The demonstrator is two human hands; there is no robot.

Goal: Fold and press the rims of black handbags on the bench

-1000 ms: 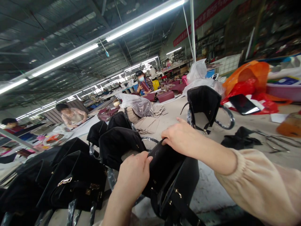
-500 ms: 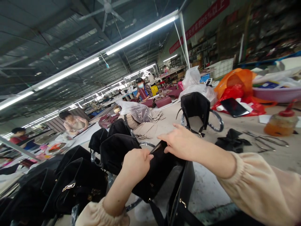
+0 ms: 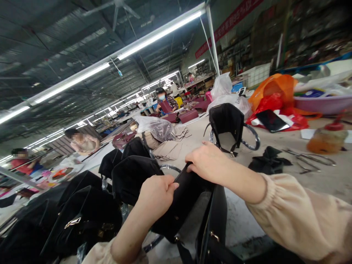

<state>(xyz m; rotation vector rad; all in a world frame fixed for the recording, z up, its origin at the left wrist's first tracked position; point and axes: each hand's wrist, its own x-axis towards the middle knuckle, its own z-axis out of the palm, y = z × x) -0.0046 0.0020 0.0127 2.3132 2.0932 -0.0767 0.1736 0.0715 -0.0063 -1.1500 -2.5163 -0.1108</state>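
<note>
A black handbag point(image 3: 183, 200) stands open on the table in front of me, with a strap and metal fittings hanging at its near side. My left hand point(image 3: 157, 194) is closed on the left part of its upper edge, thumb pressed against the fingers. Farther along that same edge, my right hand point(image 3: 205, 161) grips with fingers bent over the rim; its fingertips are partly hidden. Just beyond my left hand sits another black bag point(image 3: 136, 178). One more black bag point(image 3: 227, 123), with a plastic-wrapped handle, stands past my right hand.
Several black bags point(image 3: 85, 209) crowd the left side. To the right lie a black cloth piece point(image 3: 266, 161), scissors point(image 3: 310, 157), a glue bottle point(image 3: 327, 139) and a tablet point(image 3: 272, 121). Behind are plastic bags point(image 3: 222, 91) and flat cardboard pieces point(image 3: 167, 149). Co-workers sit farther back.
My right hand has shifted slightly, and its fingers, stretched out before, now curl down over the bag's edge. My left hand stays on the rim. The view has shifted a little.
</note>
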